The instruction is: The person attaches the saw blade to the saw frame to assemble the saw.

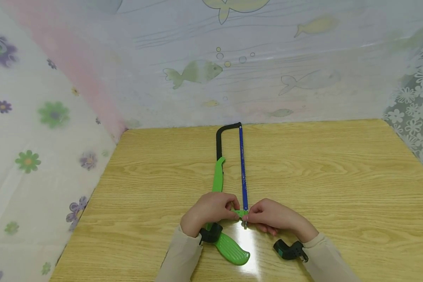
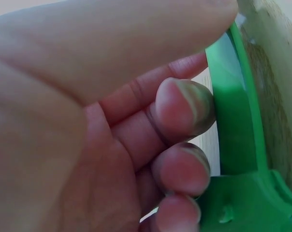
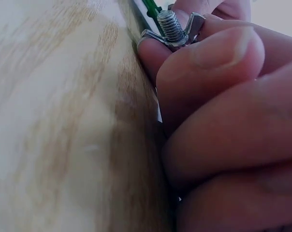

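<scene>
A hacksaw lies flat on the table, its black frame (image 1: 219,143) at the far end and its green handle (image 1: 232,250) nearest me. The blue blade (image 1: 243,168) runs along its right side. My left hand (image 1: 211,207) pinches the short green arm (image 2: 233,111) of the saw near the blade's near end, thumb on top and fingers curled. My right hand (image 1: 276,215) grips a metal wing nut (image 3: 195,27) on a threaded bolt (image 3: 170,25) just below that arm. Its other fingers curl close to the tabletop.
The saw rests on a wood-grain table (image 1: 155,176). A wall sheet printed with fish (image 1: 199,72) stands behind it, and a flowered sheet (image 1: 28,161) hangs at the left. Black camera mounts (image 1: 289,250) sit at both wrists.
</scene>
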The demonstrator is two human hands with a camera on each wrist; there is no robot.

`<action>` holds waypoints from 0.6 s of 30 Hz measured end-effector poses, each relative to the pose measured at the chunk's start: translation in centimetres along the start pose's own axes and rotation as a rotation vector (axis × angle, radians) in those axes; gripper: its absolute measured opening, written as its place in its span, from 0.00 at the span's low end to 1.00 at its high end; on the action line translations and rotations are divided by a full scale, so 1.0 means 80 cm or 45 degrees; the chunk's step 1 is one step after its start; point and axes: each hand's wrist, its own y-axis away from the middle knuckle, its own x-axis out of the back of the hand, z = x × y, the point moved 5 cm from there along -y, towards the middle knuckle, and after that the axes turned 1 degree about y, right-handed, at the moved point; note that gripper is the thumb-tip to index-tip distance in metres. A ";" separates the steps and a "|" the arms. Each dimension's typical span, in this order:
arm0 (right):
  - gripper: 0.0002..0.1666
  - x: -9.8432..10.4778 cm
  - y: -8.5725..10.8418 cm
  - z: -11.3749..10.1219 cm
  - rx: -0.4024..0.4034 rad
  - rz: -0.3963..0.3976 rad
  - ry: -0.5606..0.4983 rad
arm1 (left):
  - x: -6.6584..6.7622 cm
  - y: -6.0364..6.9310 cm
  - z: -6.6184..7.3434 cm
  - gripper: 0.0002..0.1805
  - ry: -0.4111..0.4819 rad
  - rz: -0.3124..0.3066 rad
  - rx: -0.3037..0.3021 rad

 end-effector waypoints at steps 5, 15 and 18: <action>0.23 0.000 0.000 0.000 0.004 -0.006 -0.001 | 0.000 0.000 0.000 0.07 -0.002 0.001 -0.002; 0.20 0.001 0.000 0.001 0.008 -0.019 -0.008 | 0.001 0.000 0.000 0.07 -0.015 -0.001 -0.003; 0.20 0.000 0.000 0.001 0.002 -0.020 -0.008 | 0.000 -0.001 0.000 0.07 -0.015 -0.002 0.001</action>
